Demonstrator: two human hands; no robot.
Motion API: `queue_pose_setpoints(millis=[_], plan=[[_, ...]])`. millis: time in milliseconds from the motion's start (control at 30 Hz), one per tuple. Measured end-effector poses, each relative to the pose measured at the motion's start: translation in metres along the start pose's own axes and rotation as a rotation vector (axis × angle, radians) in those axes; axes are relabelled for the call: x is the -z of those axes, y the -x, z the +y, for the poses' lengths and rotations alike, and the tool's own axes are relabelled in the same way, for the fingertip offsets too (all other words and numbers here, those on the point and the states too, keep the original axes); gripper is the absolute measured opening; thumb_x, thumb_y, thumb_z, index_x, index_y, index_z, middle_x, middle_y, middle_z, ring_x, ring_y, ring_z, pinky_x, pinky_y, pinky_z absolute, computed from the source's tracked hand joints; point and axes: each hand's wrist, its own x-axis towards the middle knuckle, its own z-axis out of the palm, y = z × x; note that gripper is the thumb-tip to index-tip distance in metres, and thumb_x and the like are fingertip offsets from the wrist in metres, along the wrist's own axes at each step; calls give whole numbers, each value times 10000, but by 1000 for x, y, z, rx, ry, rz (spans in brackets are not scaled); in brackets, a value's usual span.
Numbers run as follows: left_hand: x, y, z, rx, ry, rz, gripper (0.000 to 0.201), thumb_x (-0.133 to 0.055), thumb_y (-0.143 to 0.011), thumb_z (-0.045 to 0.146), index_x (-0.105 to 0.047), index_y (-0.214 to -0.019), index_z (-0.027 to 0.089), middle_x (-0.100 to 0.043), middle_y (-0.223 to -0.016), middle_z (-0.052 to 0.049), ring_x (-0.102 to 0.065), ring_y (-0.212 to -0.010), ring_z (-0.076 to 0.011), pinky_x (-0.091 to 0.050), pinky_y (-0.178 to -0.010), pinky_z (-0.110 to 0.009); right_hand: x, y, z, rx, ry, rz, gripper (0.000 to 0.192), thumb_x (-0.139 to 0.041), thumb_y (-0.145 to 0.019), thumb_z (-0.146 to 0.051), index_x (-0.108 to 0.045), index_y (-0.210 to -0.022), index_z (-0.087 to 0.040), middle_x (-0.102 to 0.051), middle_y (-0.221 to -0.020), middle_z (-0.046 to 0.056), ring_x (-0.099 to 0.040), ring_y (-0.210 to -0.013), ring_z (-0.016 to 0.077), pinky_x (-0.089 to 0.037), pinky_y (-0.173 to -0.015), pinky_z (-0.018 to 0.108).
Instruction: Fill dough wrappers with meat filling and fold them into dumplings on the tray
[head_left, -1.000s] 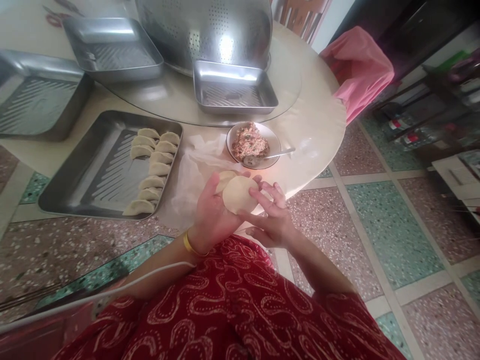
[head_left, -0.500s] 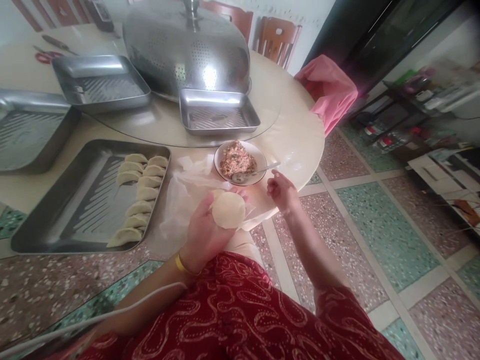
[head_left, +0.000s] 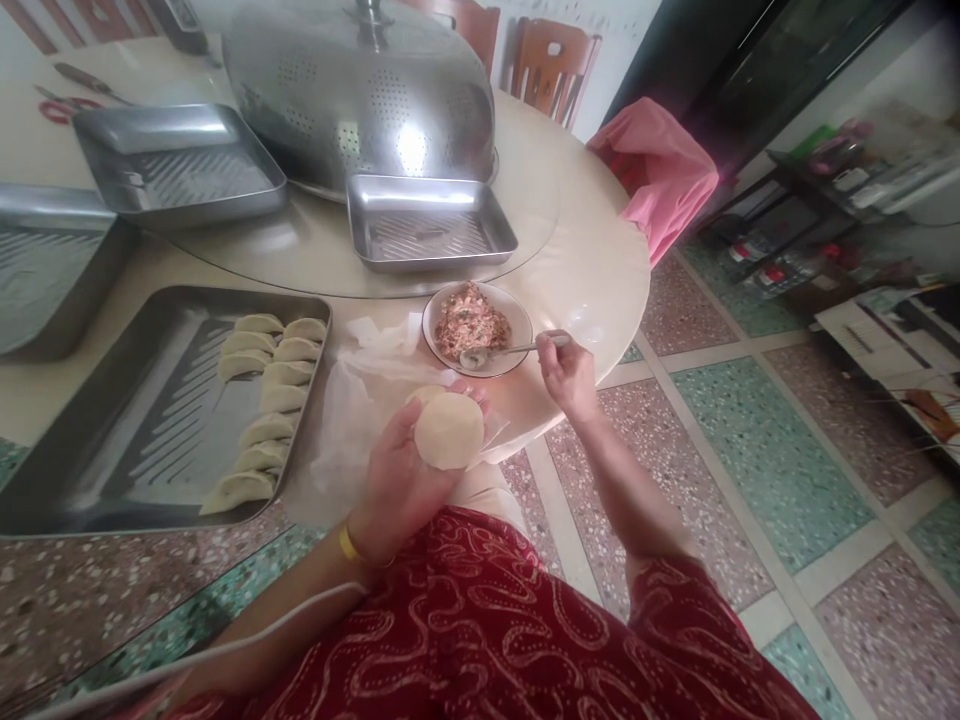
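Note:
A round, pale dumpling wrapper (head_left: 448, 431) lies across the palm and fingers of my left hand (head_left: 397, 475), which is closed around its edge. Part of another wrapper edge shows behind it. My right hand (head_left: 568, 375) grips the handle end of a metal spoon (head_left: 517, 348). The spoon's bowl rests at the near side of a white bowl (head_left: 429, 340), against a mound of minced filling (head_left: 471, 322). Left of my hands, several folded dumplings (head_left: 285, 373) sit in two rows in a large metal tray (head_left: 142, 400).
Crumpled translucent plastic (head_left: 349, 400) lies between tray and bowl. A smaller metal tray (head_left: 431, 225), a second tray (head_left: 187, 160) and a big perforated metal dome (head_left: 360, 90) stand behind. Red-handled scissors (head_left: 60, 108) lie far left. A pink cloth (head_left: 660, 170) covers a chair at right.
My right hand has closed on the spoon handle, where before it hovered beside it with a finger extended. The view has shifted slightly; the wrapper stays in my left hand.

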Motion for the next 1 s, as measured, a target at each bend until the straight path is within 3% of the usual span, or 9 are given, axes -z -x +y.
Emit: queue_pose_setpoints(millis=[167, 300, 367, 567, 767, 1000], plan=[[-2, -2, -1, -5, 17, 2, 454, -412, -946, 332, -524, -1335, 126, -695, -1179, -130, -589, -1225, -266, -483, -1048, -432, 19, 4, -11, 102, 1, -148, 368, -538, -889, -566, -696, -926, -236, -709, -739, 19, -645, -615, 140, -569, -590, 319], [-1, -3, -2, 7, 12, 5, 399, -422, -937, 327, -606, -1216, 109, -705, -1140, -139, -597, -1216, -273, -492, -1043, -414, 41, 0, -19, 408, 201, -135, 152, -610, -901, -393, -708, -976, -305, -757, -961, -3, -711, -893, 177, -592, -825, 374], [1, -4, -2, 5, 7, 4, 385, -430, -934, 331, -626, -1178, 107, -702, -1141, -149, -595, -1219, -282, -496, -1039, -420, 47, -7, -20, 489, 259, -162, 131, -608, -907, -355, -714, -974, -315, -762, -993, -12, -711, -947, 182, -582, -866, 382], [4, -6, -5, -14, -9, 24, 373, -463, -922, 332, -637, -1157, 100, -693, -1164, -157, -577, -1241, -286, -487, -1053, -417, 42, -20, -15, 443, 248, -290, 167, -596, -908, -395, -734, -941, -306, -770, -952, -4, -713, -933, 188, -583, -852, 397], [7, -7, -6, -5, -10, 31, 360, -500, -909, 334, -641, -1140, 97, -679, -1198, -151, -564, -1258, -262, -456, -1087, -362, 42, -13, -17, 280, 50, -385, 133, -638, -886, -382, -750, -909, -315, -776, -943, -20, -728, -881, 174, -611, -818, 392], [8, -7, -6, -17, -15, 31, 389, -508, -899, 359, -638, -1150, 92, -682, -1194, -150, -560, -1259, -276, -452, -1096, -395, 40, -20, -19, 476, 100, -382, 125, -630, -898, -346, -743, -949, -333, -781, -960, -24, -728, -939, 184, -615, -862, 413]])
